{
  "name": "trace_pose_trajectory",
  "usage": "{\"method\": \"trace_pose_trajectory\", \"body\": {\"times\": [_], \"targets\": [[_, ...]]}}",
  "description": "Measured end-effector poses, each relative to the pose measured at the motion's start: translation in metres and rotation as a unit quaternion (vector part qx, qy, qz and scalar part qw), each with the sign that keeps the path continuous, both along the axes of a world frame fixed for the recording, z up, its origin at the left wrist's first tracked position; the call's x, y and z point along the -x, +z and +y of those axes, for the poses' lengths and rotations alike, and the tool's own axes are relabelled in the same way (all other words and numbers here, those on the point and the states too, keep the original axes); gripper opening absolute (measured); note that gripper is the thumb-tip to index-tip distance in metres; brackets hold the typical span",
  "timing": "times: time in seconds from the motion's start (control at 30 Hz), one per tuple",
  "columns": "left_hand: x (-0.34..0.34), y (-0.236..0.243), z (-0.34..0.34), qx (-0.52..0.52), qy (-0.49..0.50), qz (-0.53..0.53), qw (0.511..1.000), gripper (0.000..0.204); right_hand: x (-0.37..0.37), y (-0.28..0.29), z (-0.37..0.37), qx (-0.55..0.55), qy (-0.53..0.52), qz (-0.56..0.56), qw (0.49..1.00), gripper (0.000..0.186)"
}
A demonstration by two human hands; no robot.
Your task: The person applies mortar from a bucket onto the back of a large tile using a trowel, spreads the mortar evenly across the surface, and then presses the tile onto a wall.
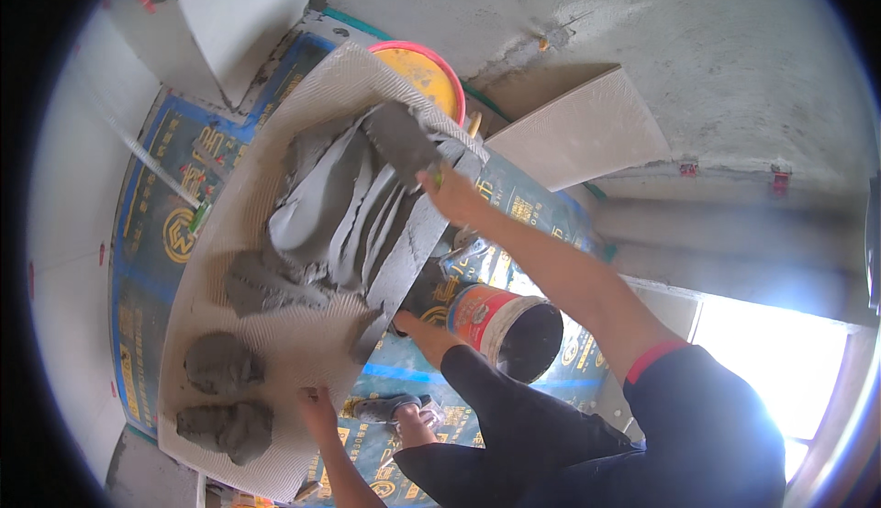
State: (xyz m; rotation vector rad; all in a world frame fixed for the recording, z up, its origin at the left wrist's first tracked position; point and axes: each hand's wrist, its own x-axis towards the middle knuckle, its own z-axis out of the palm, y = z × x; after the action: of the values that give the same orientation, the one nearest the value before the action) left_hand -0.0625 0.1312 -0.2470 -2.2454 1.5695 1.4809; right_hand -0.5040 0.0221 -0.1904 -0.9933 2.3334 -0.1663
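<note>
A large beige tile [312, 338] with a ribbed back lies tilted in front of me. My right hand [454, 198] is closed round the handle of a trowel [401, 144], whose grey, mortar-smeared blade is on the tile's far part. Below the blade, thick grey mortar [317, 205] is spread in ridges and smears. Two separate lumps of mortar [223, 363] sit toward the tile's near left end. At the near right edge of the tile, my left hand [318, 412] has its fingers closed on the rim; the fingertips are partly hidden.
A mortar-stained bucket [509, 329] stands right of the tile, by my legs. Behind the tile is a yellow tub [422, 77] with a pink rim. Another tile [578, 132] leans near the far wall. Printed blue-green sheeting [151, 324] covers the floor.
</note>
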Motion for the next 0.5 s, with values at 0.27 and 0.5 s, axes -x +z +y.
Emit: {"method": "trace_pose_trajectory", "body": {"times": [0.27, 0.5], "targets": [[0.024, -0.068, -0.048, -0.04, 0.053, 0.02, 0.998, 0.072, 0.091, 0.027, 0.04, -0.227, 0.222, 0.011, 0.948, 0.052], [0.014, -0.06, -0.055, -0.131, 0.089, -0.055, 0.986, 0.07, 0.127, 0.002, 0.0, -0.149, 0.108, 0.026, 0.983, 0.052]]}}
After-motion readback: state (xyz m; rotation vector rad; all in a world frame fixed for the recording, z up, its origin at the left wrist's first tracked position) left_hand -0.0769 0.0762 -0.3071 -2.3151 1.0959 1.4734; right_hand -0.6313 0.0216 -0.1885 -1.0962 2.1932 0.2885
